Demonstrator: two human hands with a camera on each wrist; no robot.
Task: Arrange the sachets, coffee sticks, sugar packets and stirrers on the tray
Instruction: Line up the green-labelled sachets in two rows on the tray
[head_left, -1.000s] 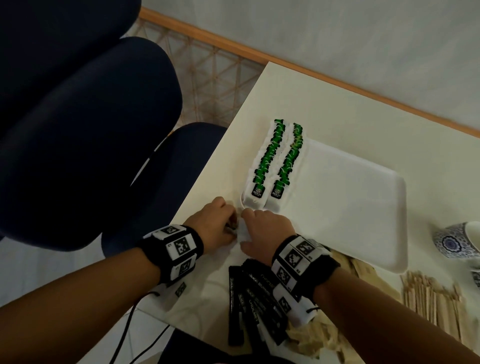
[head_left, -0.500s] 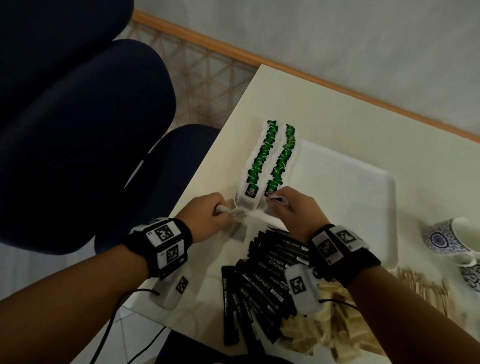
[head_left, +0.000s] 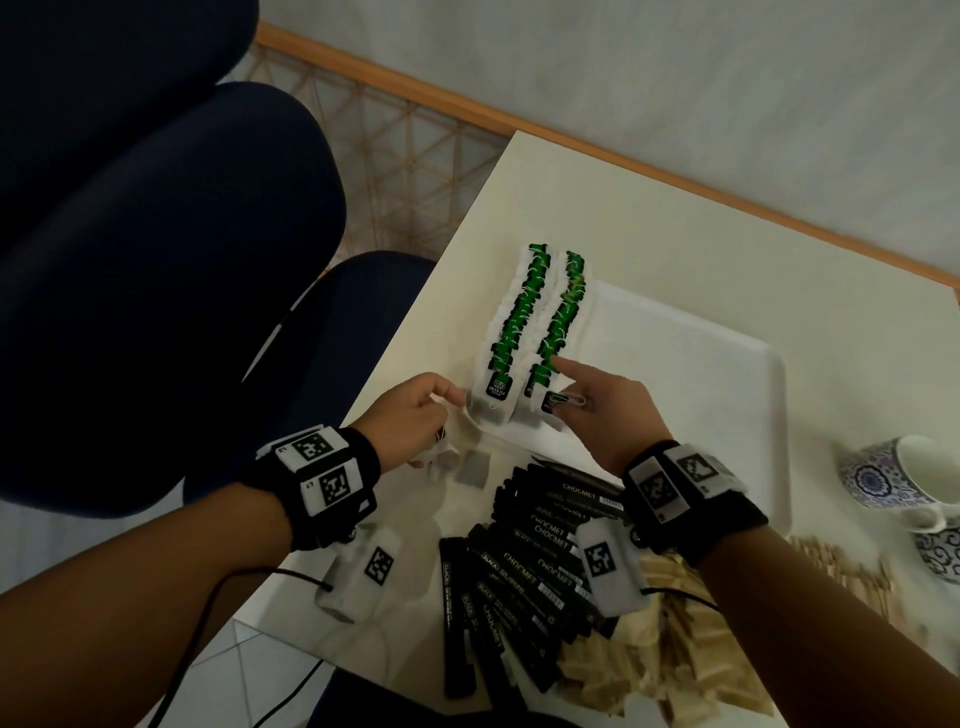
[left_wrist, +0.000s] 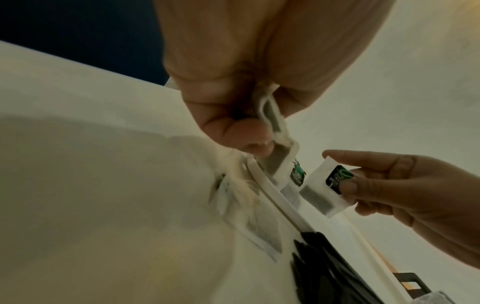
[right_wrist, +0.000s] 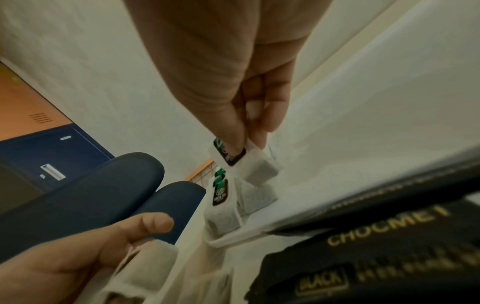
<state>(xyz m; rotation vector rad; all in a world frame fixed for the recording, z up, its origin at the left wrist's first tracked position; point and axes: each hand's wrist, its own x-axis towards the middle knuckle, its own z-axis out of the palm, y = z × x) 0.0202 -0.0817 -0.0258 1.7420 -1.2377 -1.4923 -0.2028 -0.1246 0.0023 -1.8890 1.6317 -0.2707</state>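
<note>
Two rows of green-labelled tea sachets (head_left: 524, 322) stand along the left edge of the white tray (head_left: 691, 395). My right hand (head_left: 563, 387) pinches one sachet (left_wrist: 324, 185) by its label, just above the near end of the right row. My left hand (head_left: 441, 400) grips a small bunch of white sachets (left_wrist: 271, 119) at the tray's near left corner, beside the left row's front sachet (right_wrist: 221, 195). Black coffee sticks (head_left: 535, 556) lie fanned on the table under my right wrist. Pale sugar packets (head_left: 639, 660) lie beyond them, and wooden stirrers (head_left: 836, 571) lie further right.
A few loose sachets (head_left: 470, 467) lie on the table in front of the tray. Two blue-patterned cups (head_left: 893, 478) stand at the right. A dark blue chair (head_left: 171, 270) stands close to the table's left edge (head_left: 415, 322).
Both hands left the loose sachets on the table and rose to the tray's near left corner. The right hand now carries one sachet to the right row; the left holds a bunch.
</note>
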